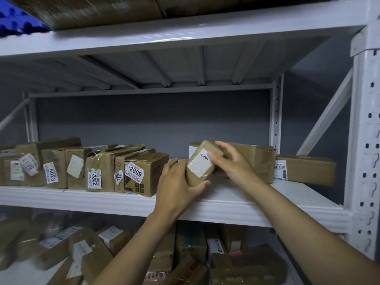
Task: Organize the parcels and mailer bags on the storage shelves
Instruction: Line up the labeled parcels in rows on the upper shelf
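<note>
Parcel [202, 161], small, brown and taped, is held tilted over the middle shelf [236, 202], its white label [197, 168] facing the camera. Whether its lower edge touches the shelf cannot be told. Its lower left side is cupped by the left hand [176, 182], thumb curled under the bottom edge. Its upper right corner is gripped by the right hand [232, 163], thumb laid on the label and fingers wrapped behind.

Just left of the parcel, a box marked 2009 [144, 173] ends a packed row of boxes [67, 167] standing on the same shelf, most with stickers on their fronts. Right of the parcel, partly hidden by the right hand, a larger box [260, 161] stands on the shelf. Beyond it a flat box [306, 169] with a barcode label lies near the upright post [366, 140].

Below the parcel, under the shelf, a loose heap of parcels [82, 254] lies blurred. Above the parcel, the top shelf [185, 36] carries large cartons [102, 13].
</note>
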`<state>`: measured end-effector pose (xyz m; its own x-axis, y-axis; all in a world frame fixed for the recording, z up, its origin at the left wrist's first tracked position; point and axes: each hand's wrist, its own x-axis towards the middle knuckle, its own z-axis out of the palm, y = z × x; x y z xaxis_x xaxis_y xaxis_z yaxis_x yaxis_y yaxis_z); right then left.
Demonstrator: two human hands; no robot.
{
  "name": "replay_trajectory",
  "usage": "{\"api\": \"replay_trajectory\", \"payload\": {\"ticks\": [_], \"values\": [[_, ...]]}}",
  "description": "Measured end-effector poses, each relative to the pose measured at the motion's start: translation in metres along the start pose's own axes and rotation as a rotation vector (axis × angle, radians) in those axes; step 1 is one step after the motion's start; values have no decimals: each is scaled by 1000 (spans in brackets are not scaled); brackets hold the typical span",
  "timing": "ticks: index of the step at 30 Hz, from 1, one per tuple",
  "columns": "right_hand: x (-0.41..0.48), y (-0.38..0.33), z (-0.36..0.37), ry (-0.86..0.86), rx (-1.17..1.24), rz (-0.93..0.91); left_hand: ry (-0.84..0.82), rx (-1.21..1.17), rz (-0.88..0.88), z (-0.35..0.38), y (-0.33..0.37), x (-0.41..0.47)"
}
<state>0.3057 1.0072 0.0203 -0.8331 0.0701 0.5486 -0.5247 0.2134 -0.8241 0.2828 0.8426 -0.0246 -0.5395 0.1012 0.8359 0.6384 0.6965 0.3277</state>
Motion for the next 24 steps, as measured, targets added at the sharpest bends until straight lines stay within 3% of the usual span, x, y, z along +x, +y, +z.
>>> {"api": "replay_trajectory", "payload": {"ticks": [3, 8, 14, 20, 24], "values": [[4, 4, 8, -49, -228, -84, 11, 139, -24, -8, 1, -7], [3, 2, 20, -117, -421, -179, 26, 322, 116, -22, -25, -6], [6, 5, 34, -193, -377, -50, 45, 443, 160, -54, -65, 12], [7, 11, 54, -252, -308, 49, -225, 542, 78, -85, -102, 29], [10, 8, 70, -272, -343, 64, -272, 544, 118, -88, -113, 35]]}}
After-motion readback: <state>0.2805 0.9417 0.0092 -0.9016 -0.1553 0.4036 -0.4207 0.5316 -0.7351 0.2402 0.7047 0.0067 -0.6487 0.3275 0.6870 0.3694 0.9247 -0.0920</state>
